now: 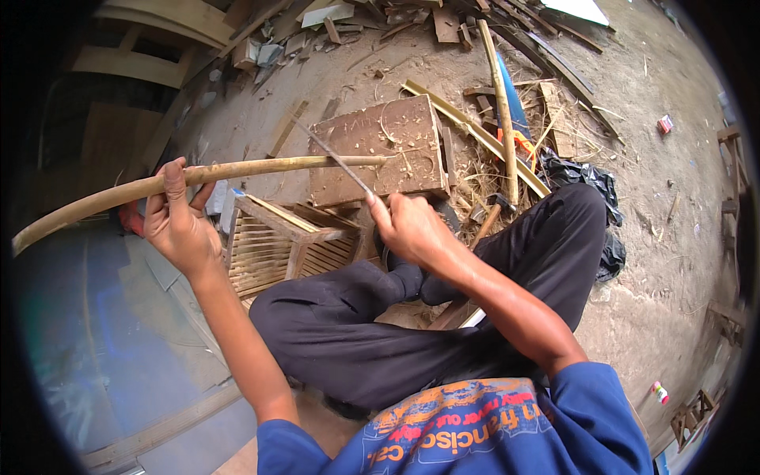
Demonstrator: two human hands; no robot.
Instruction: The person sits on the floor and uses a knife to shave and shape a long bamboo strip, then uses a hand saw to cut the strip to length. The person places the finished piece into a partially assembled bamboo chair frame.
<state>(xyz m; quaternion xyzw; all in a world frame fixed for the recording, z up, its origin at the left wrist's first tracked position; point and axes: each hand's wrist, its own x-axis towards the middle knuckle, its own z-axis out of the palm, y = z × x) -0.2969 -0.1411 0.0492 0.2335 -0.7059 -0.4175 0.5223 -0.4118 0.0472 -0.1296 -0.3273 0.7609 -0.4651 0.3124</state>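
Note:
My left hand (180, 229) is closed around a long, pale bamboo pole (261, 167), thumb on the near side. The pole stretches from the far left to its tip above a brown wooden block (372, 131); from here I cannot tell whether it rests on the block. In my closed right hand (413, 229) is a long, narrow knife (326, 150), its handle mostly hidden by the fingers. The blade points up and left, crossing the pole near its right end. Pale shavings are scattered over the block.
Left of my crossed legs stands a slatted wooden crate (273, 249). Right of the block are another pole (502, 111), a blue saw (513, 99), a hammer (499, 203) and a black plastic bag (582, 176). Wood scraps (447, 25) are piled at the back.

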